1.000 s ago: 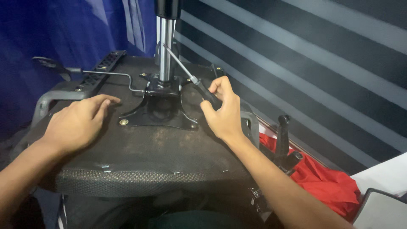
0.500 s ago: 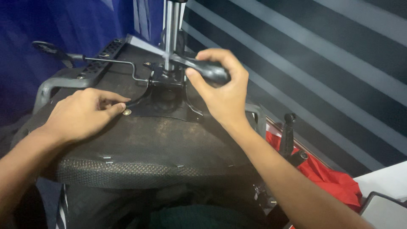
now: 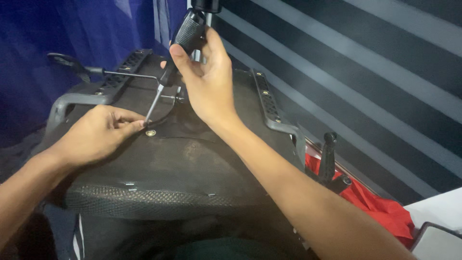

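An upturned chair seat [image 3: 192, 159] fills the middle of the view, its dark underside facing up with a mesh edge nearest the camera. 2 grey armrest brackets run along it, the left bracket [image 3: 86, 98] and the right bracket [image 3: 272, 108]. A thin metal lever [image 3: 103, 72] with a flat black paddle sticks out to the left, and the chrome gas column [image 3: 208, 21] rises behind the raised hand, which hides most of the black mounting plate [image 3: 166, 118]. To the right lie red cloth [image 3: 370, 202] and a black handle [image 3: 328, 156].

Against the frame 0.5 s ago, the screwdriver [image 3: 175, 53] has swung from lying roughly level to standing steeply, tip down, and the right hand has risen toward the column.

The right hand [image 3: 204, 79] is closed around the black screwdriver handle, fingers wrapped, thumb along it. The shaft slants down to the left, ending near a brass bolt [image 3: 150, 133] at the plate's front left corner. The left hand [image 3: 96, 132] rests on the seat with fingers curled, fingertips pinched at the shaft's tip; whether they actually touch it is hard to tell.
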